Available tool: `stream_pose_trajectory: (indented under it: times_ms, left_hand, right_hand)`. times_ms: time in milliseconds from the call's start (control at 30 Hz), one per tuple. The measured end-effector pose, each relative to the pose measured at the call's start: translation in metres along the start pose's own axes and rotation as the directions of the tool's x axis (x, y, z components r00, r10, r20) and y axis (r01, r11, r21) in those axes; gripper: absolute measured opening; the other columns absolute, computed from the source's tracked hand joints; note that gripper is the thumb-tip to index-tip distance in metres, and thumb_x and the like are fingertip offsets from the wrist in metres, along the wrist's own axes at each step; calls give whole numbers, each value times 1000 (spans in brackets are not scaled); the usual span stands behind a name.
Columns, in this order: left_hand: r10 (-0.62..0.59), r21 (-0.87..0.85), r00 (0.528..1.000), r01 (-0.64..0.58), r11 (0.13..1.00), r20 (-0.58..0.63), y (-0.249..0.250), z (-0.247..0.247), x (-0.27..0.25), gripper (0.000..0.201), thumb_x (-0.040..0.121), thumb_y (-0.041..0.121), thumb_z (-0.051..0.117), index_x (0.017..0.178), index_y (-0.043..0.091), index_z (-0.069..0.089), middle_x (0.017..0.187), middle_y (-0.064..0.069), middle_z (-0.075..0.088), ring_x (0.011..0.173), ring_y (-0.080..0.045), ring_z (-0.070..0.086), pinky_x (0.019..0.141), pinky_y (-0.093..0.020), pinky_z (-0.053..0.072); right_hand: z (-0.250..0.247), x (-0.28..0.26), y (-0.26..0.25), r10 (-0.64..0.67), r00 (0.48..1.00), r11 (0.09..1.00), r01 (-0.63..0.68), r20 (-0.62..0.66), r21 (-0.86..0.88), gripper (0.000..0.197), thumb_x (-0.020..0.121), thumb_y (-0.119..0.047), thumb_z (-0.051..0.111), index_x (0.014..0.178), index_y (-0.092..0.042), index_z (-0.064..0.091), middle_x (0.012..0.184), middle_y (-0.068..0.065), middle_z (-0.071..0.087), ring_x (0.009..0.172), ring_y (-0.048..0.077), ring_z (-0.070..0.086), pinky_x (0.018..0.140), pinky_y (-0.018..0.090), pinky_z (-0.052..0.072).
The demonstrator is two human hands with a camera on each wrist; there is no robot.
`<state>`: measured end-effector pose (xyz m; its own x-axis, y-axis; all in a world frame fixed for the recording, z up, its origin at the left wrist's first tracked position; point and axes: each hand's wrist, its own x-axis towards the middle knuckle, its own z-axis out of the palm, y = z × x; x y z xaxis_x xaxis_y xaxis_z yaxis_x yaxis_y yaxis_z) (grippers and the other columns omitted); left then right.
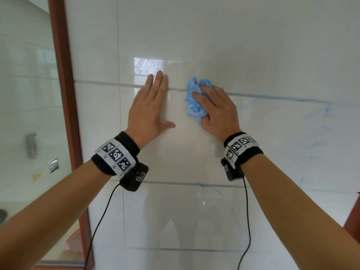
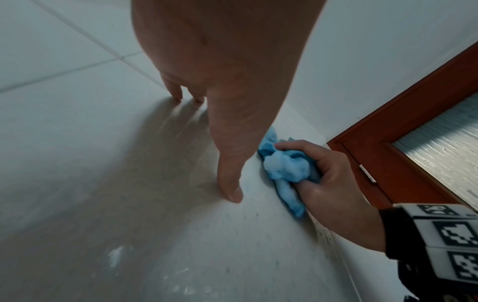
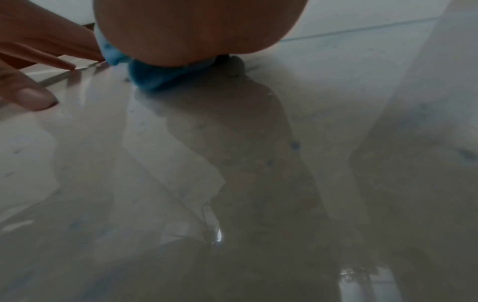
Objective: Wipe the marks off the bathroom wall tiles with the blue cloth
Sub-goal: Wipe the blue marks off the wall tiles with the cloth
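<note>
left hand flat just left of blue cloth, tiles rightward open

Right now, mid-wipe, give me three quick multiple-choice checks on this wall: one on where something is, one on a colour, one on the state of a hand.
1. Where is the blue cloth?
A. hanging on the door frame
B. bunched under the right hand against the wall tiles
C. in the left hand

2. What colour are the smears still on the tiles to the right of the cloth?
A. red
B. black
C. blue

3. How is the left hand?
A. flat on the tile, fingers straight
B. clenched in a fist
C. gripping the cloth

Answers:
1 B: the right hand grips the cloth against the wall tiles, beside a grout line.
2 C: faint blue marks streak the tile to the right.
3 A: its palm and straight fingers press on the tile, holding nothing.
</note>
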<state>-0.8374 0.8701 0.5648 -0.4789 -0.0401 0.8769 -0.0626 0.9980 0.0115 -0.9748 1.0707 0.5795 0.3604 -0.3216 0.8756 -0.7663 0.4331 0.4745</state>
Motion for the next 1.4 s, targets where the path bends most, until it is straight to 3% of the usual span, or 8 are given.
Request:
stream_pose_trajectory:
  times_ms: [100, 267, 367, 467, 633, 900, 1167, 1400]
  left_hand:
    - [-2, 1, 1000, 2, 1000, -6, -1, 0, 0, 145, 60, 53, 96, 168, 13, 8, 176, -3, 6, 163, -26, 4, 130, -36, 14]
    - [0, -17, 1000, 0, 1000, -6, -3, 0, -1, 143, 61, 55, 95, 168, 14, 10, 176, -1, 7, 163, -23, 3, 130, -32, 13]
    - [33, -28, 999, -33, 999, -17, -5, -1, 0, 137, 64, 58, 93, 167, 8, 16, 175, -8, 12, 163, -24, 7, 131, -29, 7]
    - [67, -43, 996, -70, 997, -50, -7, 0, -1, 129, 71, 63, 86, 163, 0, 22, 172, -16, 19, 162, -24, 11, 132, -34, 9]
    - [21, -37, 999, -23, 999, -45, -6, -3, -3, 139, 62, 54, 96, 166, 5, 18, 175, -9, 14, 162, -26, 11, 131, -36, 19]
    - [82, -83, 996, -85, 993, -44, 12, 0, 10, 131, 66, 57, 93, 166, 10, 21, 174, -7, 17, 162, -27, 14, 128, -46, 27]
    - [102, -109, 994, -104, 989, -22, 63, 11, 26, 135, 65, 53, 94, 167, 11, 17, 175, -7, 14, 162, -26, 13, 128, -39, 21]
    - [111, -126, 994, -112, 986, -12, 121, 30, 41, 135, 66, 53, 94, 167, 11, 16, 175, -7, 13, 162, -26, 11, 130, -42, 22]
  right_hand:
    - [-2, -4, 7, 2, 1000, 1000, -2, -11, 0, 37, 83, 2, 59, 117, -4, 74, 124, 14, 69, 104, 34, 62, 92, 39, 54]
    - [10, 5, -18, 186, 983, 973, -185, 4, 136, 46, 69, 5, 66, 114, -6, 73, 122, 10, 68, 108, 30, 55, 85, 39, 53]
    - [22, 27, -38, 55, 991, 957, -86, 118, 276, 42, 69, 4, 70, 109, -7, 73, 121, 7, 68, 106, 29, 56, 83, 39, 52]
    - [27, 38, -39, -29, 980, 961, -27, 198, 275, 39, 75, -7, 77, 114, -9, 73, 121, 5, 69, 105, 31, 61, 88, 39, 53]
    - [11, 29, -16, -125, 958, 963, 53, 259, 265, 40, 71, 1, 72, 109, -11, 71, 116, 6, 68, 99, 34, 61, 75, 44, 56]
    - [-21, 4, 9, 38, 947, 977, -103, 319, 188, 45, 79, -2, 66, 123, -14, 69, 128, -1, 65, 108, 25, 56, 72, 43, 57]
    - [-61, -31, 47, 173, 949, 968, -213, 264, 131, 41, 82, -6, 68, 121, -13, 71, 126, -1, 68, 111, 26, 56, 77, 41, 56]
    - [-92, -56, 92, 200, 936, 956, -251, 288, 152, 39, 83, -9, 70, 121, -13, 71, 127, -1, 69, 113, 23, 55, 83, 36, 53]
